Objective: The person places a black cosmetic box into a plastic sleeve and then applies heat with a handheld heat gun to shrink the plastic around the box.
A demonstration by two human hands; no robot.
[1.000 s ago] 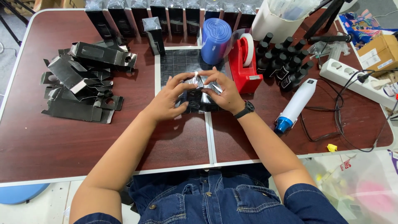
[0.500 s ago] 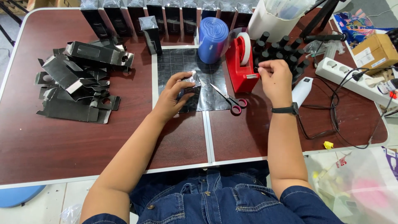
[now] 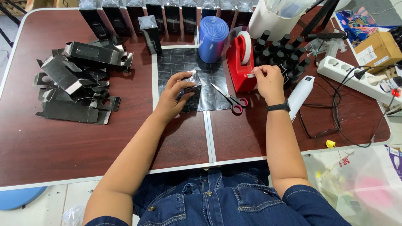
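Note:
My left hand [image 3: 175, 94] grips a small black box wrapped in clear film [image 3: 191, 85], held down on the dark cutting mat [image 3: 184, 62]. At the front of the red tape dispenser [image 3: 239, 62], my right hand [image 3: 268, 81] pinches the free end of the white tape [image 3: 252, 74]; a black watch sits on that wrist. Red-handled scissors [image 3: 229, 98] lie shut on the mat between my hands.
Flat black cartons [image 3: 75, 83] are piled at the left. Wrapped black boxes [image 3: 167, 12] line the far edge. A blue film roll [image 3: 212, 38], several black bottles [image 3: 284, 52], a white heat tool [image 3: 300, 94], a power strip [image 3: 356, 79] and cables lie at the right.
A second ago both hands held the wrapped box together. My right hand then let go, the scissors came to rest on the mat, and the hand reached to the tape dispenser.

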